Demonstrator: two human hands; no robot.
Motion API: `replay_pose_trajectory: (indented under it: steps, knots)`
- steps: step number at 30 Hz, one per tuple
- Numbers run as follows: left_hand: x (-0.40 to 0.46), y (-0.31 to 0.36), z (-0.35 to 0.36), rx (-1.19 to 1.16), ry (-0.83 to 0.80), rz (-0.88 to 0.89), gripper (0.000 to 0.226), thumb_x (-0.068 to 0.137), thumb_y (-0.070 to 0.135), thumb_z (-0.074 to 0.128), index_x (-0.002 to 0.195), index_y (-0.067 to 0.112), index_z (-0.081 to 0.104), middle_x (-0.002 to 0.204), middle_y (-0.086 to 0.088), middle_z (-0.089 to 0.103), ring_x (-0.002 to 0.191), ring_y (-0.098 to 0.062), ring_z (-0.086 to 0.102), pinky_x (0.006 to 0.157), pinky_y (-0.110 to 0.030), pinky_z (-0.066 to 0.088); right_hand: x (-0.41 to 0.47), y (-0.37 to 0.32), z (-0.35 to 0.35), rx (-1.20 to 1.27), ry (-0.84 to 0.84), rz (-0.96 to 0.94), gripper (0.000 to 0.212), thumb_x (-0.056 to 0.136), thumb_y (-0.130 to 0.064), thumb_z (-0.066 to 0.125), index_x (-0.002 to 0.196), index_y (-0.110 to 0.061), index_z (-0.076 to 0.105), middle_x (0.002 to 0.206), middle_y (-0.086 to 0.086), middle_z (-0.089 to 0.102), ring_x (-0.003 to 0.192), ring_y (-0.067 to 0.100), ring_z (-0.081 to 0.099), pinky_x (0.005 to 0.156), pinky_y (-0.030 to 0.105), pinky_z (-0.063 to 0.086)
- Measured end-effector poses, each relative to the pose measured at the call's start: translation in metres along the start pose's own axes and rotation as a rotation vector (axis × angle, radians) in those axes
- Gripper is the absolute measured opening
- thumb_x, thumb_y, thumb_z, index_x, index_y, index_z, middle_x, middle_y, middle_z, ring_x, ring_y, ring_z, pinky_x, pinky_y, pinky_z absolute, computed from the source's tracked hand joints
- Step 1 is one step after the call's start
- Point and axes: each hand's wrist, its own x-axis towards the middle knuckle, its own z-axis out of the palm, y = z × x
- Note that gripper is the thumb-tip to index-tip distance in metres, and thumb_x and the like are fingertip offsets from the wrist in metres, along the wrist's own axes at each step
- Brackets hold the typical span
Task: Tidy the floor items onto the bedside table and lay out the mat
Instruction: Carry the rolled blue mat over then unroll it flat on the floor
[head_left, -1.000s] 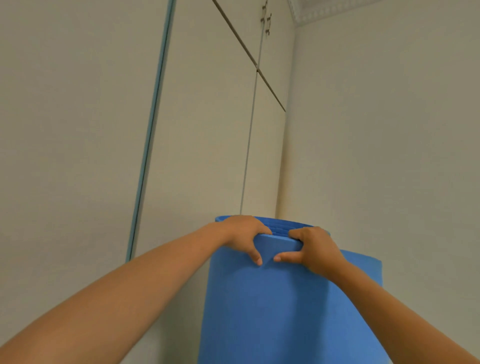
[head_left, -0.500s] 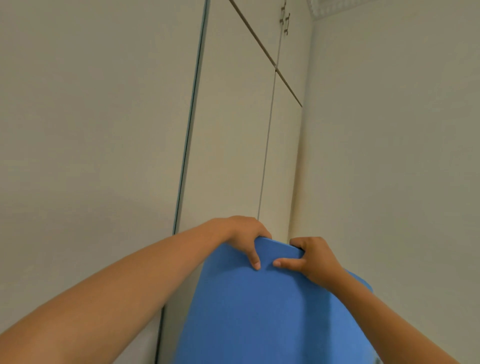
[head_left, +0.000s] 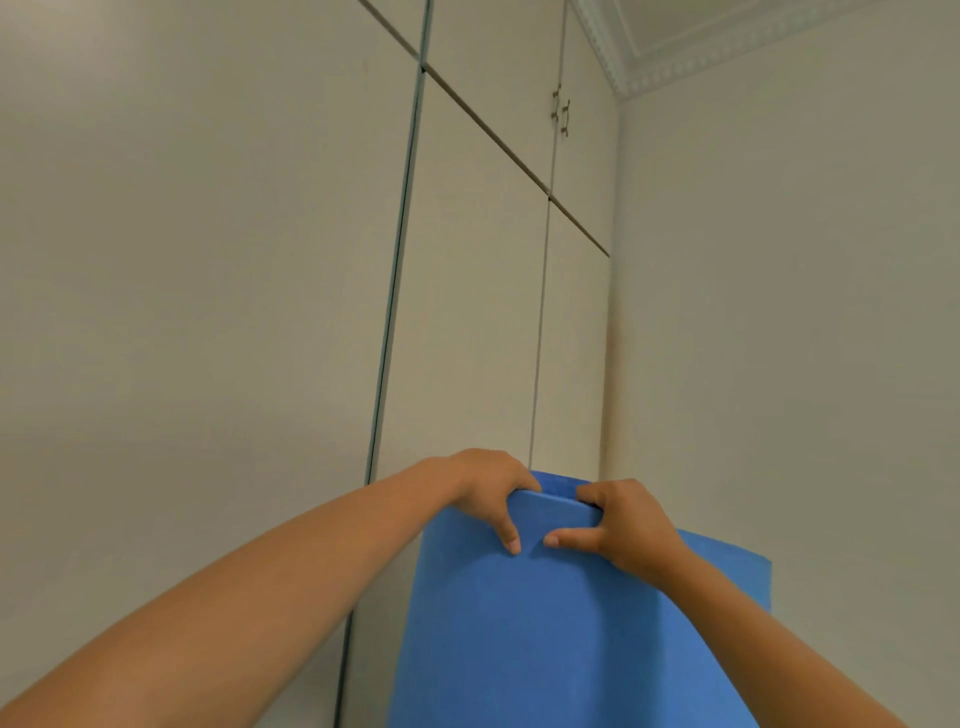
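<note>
A blue foam mat (head_left: 540, 623) hangs upright in front of me, filling the lower middle of the head view. My left hand (head_left: 483, 486) grips its top edge, fingers curled over the back and thumb on the front. Beside it my right hand (head_left: 618, 525) grips the same edge the same way, the two thumbs nearly meeting. The mat's lower end runs out of the frame. The floor, the floor items and the bedside table are out of sight.
Tall cream wardrobe doors (head_left: 467, 312) stand straight ahead, with small metal handles (head_left: 562, 114) high up. A plain wall (head_left: 779, 338) closes the right side, meeting the wardrobe in a corner. White cornice (head_left: 649, 67) and ceiling show at the top right.
Both hands have kept their grip on the mat's top edge. The view has tilted upward, bringing in the ceiling. The far right part of the mat shows again behind my right wrist.
</note>
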Motion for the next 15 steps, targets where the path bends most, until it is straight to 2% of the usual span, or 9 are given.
replay_pose_trajectory:
  steps: [4, 7, 15]
  knots:
    - [0.011, 0.015, -0.002, -0.004, 0.013, -0.039, 0.037, 0.075, 0.031, 0.075, 0.106, 0.017, 0.061, 0.109, -0.004, 0.067, 0.084, -0.013, 0.051, 0.063, -0.025, 0.038, 0.002, 0.017, -0.010, -0.006, -0.021, -0.038, 0.050, 0.068, -0.053, 0.075, 0.053, -0.025, 0.036, 0.050, -0.006, 0.036, 0.046, 0.008, 0.033, 0.045, 0.020, 0.027]
    - [0.023, 0.026, -0.002, -0.010, 0.001, -0.073, 0.038, 0.075, 0.031, 0.076, 0.107, 0.017, 0.061, 0.110, -0.003, 0.067, 0.085, -0.013, 0.052, 0.072, -0.026, 0.038, 0.005, 0.037, -0.015, -0.002, -0.037, -0.063, 0.049, 0.068, -0.054, 0.074, 0.053, -0.025, 0.037, 0.051, -0.006, 0.038, 0.047, 0.008, 0.034, 0.045, 0.020, 0.027]
    - [0.048, 0.051, 0.006, -0.062, -0.024, -0.130, 0.041, 0.073, 0.032, 0.077, 0.109, 0.019, 0.062, 0.112, -0.001, 0.067, 0.094, -0.019, 0.059, 0.075, -0.027, 0.041, 0.002, 0.075, -0.022, 0.061, -0.065, -0.095, 0.051, 0.065, -0.051, 0.077, 0.052, -0.022, 0.037, 0.051, -0.006, 0.038, 0.047, 0.008, 0.033, 0.050, 0.025, 0.025]
